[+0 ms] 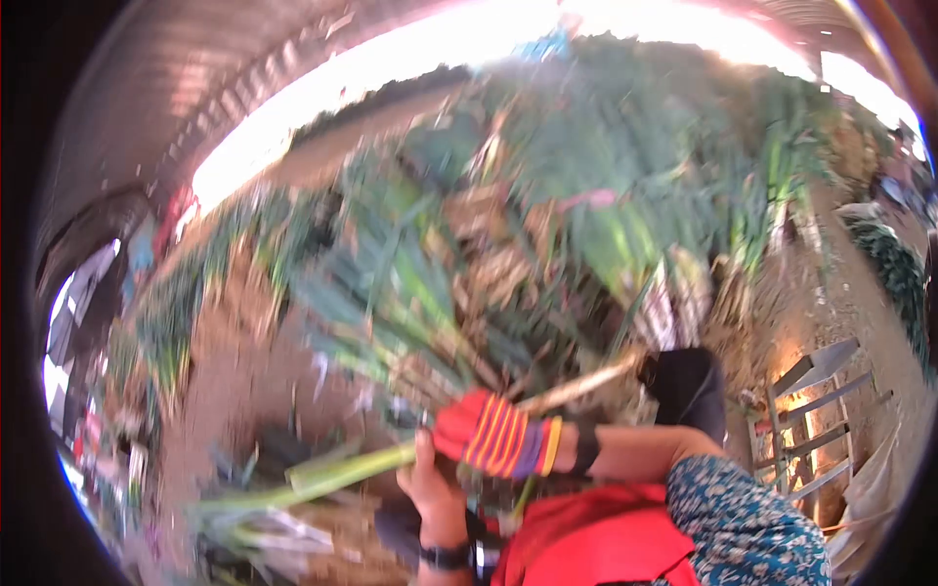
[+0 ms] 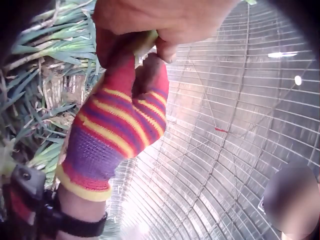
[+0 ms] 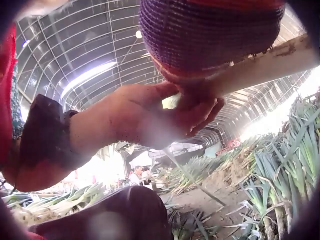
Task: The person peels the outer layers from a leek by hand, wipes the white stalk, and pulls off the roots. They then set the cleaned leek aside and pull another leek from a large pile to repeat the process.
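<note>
A leek (image 1: pixel 357 466) is held between the two hands in front of the body, its green leaves reaching out to the left in the head view. My bare left hand (image 1: pixel 433 488) pinches it, thumb and fingers round a pale green part in the right wrist view. Close beside it, my right hand (image 1: pixel 498 437) in a red, yellow and purple striped knit glove grips the leek too, fingers bent toward the thumb. A pale, soil-marked shaft (image 3: pixel 272 65) sticks out past this glove. Most of the gripped part is hidden by the hands.
Bundles of leeks (image 1: pixel 674 293) lie on the ground ahead, with more leeks (image 1: pixel 166 342) off to the left. A metal slatted frame (image 1: pixel 816 430) stands at the right. Overhead curves a ribbed roof (image 3: pixel 80 47); another person (image 3: pixel 137 176) appears far back.
</note>
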